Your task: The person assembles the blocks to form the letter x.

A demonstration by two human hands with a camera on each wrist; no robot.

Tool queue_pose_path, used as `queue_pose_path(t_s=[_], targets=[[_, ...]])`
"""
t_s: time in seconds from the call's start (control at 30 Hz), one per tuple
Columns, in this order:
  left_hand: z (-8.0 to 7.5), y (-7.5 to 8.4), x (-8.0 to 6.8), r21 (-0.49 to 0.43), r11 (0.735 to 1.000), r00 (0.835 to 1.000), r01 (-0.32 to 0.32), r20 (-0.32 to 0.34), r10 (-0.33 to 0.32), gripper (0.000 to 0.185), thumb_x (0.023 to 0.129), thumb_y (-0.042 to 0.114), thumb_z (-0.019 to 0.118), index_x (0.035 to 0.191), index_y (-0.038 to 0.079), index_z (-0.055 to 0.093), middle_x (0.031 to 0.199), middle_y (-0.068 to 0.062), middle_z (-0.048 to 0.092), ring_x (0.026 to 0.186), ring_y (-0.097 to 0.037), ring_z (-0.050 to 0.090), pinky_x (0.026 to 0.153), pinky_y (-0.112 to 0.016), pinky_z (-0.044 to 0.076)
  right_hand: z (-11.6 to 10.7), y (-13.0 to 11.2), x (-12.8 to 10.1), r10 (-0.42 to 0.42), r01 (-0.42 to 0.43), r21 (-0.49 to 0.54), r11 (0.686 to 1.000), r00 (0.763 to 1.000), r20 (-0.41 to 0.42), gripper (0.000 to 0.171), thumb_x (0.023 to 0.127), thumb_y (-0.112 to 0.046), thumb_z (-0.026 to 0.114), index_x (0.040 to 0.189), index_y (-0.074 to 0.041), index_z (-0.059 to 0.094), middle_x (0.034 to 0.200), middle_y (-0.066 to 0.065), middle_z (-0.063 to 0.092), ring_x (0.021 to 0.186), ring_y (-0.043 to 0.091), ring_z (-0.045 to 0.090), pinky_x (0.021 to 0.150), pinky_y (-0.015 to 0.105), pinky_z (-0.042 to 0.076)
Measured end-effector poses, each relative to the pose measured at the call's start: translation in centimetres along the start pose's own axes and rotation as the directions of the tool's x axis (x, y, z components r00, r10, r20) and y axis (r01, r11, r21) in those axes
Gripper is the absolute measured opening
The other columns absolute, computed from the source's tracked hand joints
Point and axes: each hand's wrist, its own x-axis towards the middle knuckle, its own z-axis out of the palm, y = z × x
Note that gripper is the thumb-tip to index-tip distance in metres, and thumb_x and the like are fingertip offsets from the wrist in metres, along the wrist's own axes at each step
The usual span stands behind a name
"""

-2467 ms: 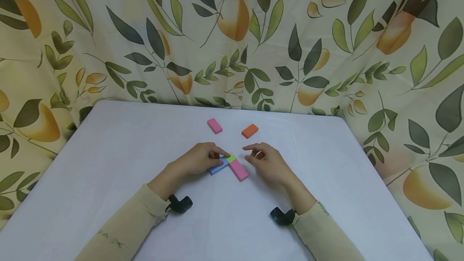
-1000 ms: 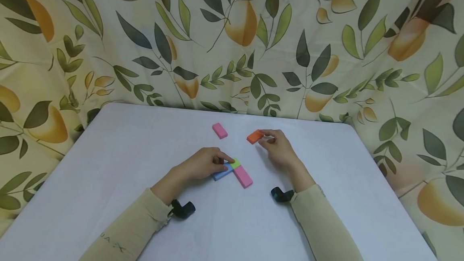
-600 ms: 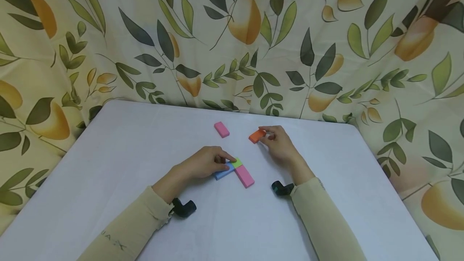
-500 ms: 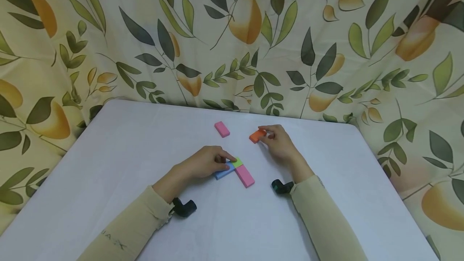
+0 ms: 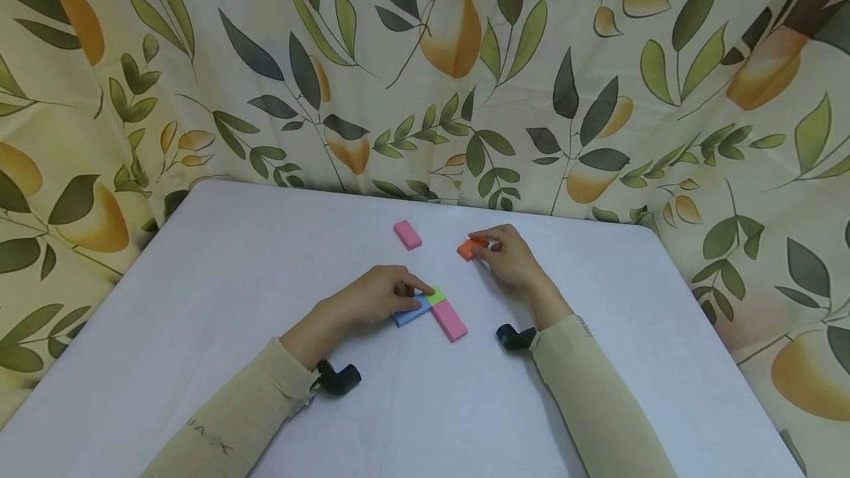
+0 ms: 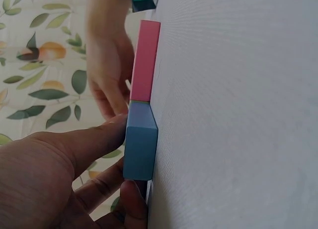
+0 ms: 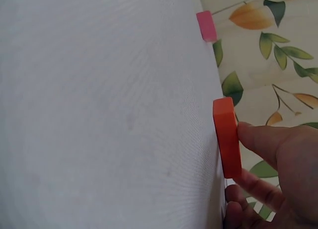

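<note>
A: What sits near the middle of the head view?
B: A flat blue block lying crosswise, touching a green block and a long pink block set end to end in one slanted line.

A: And the orange block?
B: Small, rectangular, a little above and right of centre, lifted off the white table at one edge, pinched by fingertips.

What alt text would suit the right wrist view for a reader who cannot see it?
The right hand pinches an orange block by its edges at the white table. A small pink block lies farther off, before a leaf-patterned curtain.
</note>
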Motion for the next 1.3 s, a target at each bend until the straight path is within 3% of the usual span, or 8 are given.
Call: queue_pose_path(t_s=[1.3], targets=[[-0.05,0.15,-0.05,0.021,1.000,1.000,0.003,-0.001,-0.003,0.027,0.092,0.028,0.066,0.118,0.033,0.069,0.122,0.009,0.064,0.110,-0.010,0.054,0.093,-0.032,0.047,0.08,-0.41,-0.21,-0.025,0.025,-0.028,0.999,1.000,-0.014,0.031,0.094,-0.026,0.061,0.124,-0.022,0.067,0.125,0.006,0.048,0.105,0.026,0.049,0.090,0.041,0.041]])
